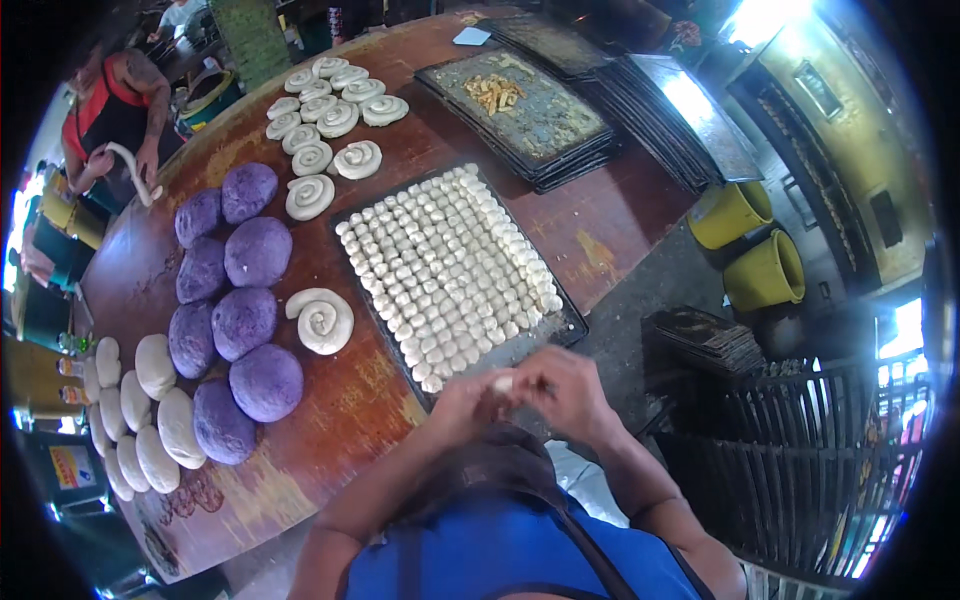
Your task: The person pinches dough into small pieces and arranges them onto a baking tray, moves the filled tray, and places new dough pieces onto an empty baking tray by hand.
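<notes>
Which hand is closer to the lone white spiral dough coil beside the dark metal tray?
Left. The left hand is lower right of the white spiral dough coil in the picture; the right hand is farther right, past the left hand.

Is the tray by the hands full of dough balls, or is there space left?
Not quite full: dough balls in rows cover most of the tray, but a bare strip shows along its near edge.

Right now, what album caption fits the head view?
Two hands meet around a pale piece by a tray of dough balls.
</notes>
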The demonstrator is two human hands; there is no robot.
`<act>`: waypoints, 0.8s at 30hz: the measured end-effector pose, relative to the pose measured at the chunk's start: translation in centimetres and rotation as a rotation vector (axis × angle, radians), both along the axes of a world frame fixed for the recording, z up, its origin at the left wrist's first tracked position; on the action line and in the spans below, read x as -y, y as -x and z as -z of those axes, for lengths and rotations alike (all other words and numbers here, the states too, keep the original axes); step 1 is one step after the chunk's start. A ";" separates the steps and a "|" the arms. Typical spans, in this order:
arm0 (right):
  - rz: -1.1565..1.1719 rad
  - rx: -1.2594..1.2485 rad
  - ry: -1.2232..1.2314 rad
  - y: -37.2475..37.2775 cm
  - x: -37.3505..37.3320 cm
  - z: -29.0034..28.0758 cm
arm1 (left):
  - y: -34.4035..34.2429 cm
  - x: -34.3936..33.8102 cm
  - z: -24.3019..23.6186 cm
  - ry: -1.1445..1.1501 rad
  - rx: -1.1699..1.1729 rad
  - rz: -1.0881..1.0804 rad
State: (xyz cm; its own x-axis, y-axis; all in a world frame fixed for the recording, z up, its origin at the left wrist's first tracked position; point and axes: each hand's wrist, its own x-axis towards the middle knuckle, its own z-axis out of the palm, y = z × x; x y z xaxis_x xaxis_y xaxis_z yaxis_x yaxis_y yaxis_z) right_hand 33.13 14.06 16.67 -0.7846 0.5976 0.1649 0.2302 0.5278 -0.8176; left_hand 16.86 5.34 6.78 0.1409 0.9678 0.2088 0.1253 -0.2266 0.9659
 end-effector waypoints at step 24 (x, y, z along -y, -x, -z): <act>0.045 -0.021 -0.349 8.2 -22.8 13.5 | 9.2 -1.4 0.9 0.392 0.332 -1.396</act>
